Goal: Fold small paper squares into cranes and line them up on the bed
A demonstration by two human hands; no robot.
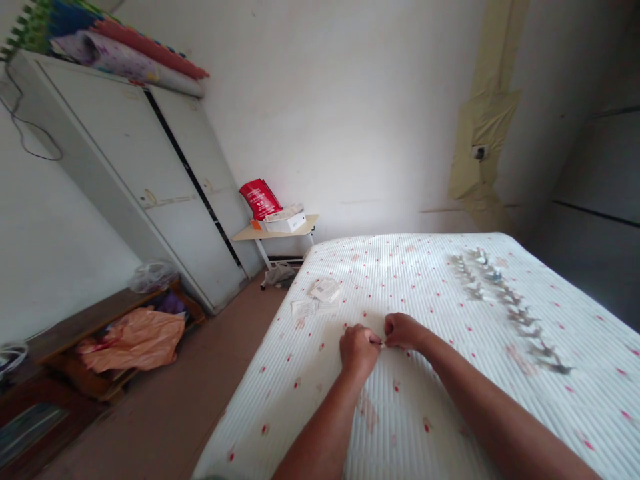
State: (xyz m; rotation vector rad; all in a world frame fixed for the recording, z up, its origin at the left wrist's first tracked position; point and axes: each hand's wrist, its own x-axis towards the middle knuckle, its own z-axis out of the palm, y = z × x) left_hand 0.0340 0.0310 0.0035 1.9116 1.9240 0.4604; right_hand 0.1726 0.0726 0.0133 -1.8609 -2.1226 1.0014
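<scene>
My left hand point(358, 350) and my right hand point(403, 331) rest close together on the bed point(450, 400), fingers curled, pinching a small pale piece point(383, 343) between them; I cannot make out what it is. A few small folded paper squares point(320, 298) lie on the sheet just beyond my hands, to the left. A long row of several small folded paper figures point(510, 308) runs along the right side of the bed.
The bed has a white sheet with red dots. A tall white wardrobe point(150, 193) stands at the left with bedding on top. A small side table point(277, 233) holds a red bag and a white box. A low wooden bench point(100, 333) carries an orange bag.
</scene>
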